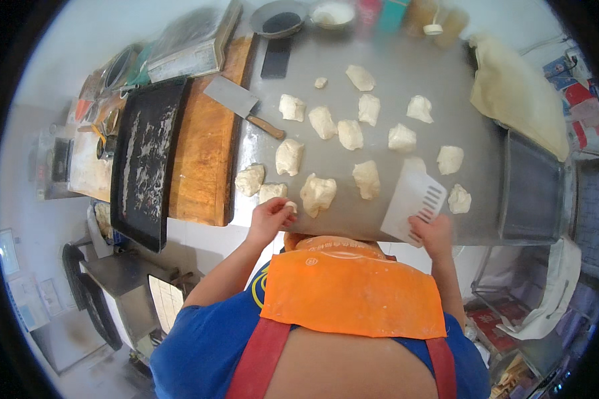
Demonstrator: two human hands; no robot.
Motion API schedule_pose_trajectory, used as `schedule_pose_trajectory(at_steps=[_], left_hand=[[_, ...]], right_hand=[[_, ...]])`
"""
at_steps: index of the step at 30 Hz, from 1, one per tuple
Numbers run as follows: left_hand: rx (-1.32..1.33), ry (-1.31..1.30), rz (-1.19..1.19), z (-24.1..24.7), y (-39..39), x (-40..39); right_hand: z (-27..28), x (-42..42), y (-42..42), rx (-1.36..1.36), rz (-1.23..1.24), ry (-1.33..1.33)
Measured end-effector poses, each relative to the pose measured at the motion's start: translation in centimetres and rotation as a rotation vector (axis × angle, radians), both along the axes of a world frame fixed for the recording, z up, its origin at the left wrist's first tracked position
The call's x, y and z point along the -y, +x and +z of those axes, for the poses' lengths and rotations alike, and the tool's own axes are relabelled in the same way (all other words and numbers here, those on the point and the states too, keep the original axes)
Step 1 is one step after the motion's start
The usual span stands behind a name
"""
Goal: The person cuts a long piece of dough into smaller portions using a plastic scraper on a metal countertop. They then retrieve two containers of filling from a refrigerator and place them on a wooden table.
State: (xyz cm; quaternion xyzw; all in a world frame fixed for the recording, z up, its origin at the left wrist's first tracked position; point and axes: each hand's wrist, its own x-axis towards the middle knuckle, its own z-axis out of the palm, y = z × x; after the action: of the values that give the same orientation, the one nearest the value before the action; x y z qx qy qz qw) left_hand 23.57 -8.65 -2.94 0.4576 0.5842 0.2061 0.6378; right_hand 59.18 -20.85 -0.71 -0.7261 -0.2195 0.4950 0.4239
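Near the front edge of the steel table (324, 55), my left hand (269, 219) pinches a small bit of dough (290, 206) between thumb and fingers. Just beyond those fingers sits a dough piece (273, 191), and a larger torn lump (318, 193) lies to the right. My right hand (433, 234) grips a white plastic dough scraper (404, 199) by its slotted side. The scraper hides part of a pale shape at its far end. Several more rough dough pieces (350, 134) are scattered over the steel, with one tiny scrap (321, 83) towards the back.
A cleaver (232, 96) rests with its blade over a wooden board (202, 164); its handle lies on the steel. Left of it is a black baking tray (147, 159). A phone (276, 59) and bowls (279, 20) are at the back. A dark tray (531, 187) and cloth (519, 95) lie right.
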Motion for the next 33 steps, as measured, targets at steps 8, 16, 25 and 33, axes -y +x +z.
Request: schedule_pose_trajectory(at_steps=[8, 16, 25, 33], left_hand=[[-0.411, 0.472, 0.121, -1.6, -7.1, -7.0], [-0.471, 0.903, -0.372, -3.7, -9.3, -11.4], [-0.268, 0.285, -0.186, -5.8, -9.9, -12.7], [-0.658, 1.07, -0.756, -1.0, -5.5, -4.1]], right_hand=[[-0.8, -1.0, -7.2, 0.156, 0.128, 0.001], [0.5, -0.1, -12.0, 0.101, -0.004, -0.107], [0.6, 1.3, -14.1, 0.175, -0.035, -0.192], [2.5, -0.2, -12.8, 0.216, 0.05, -0.161]])
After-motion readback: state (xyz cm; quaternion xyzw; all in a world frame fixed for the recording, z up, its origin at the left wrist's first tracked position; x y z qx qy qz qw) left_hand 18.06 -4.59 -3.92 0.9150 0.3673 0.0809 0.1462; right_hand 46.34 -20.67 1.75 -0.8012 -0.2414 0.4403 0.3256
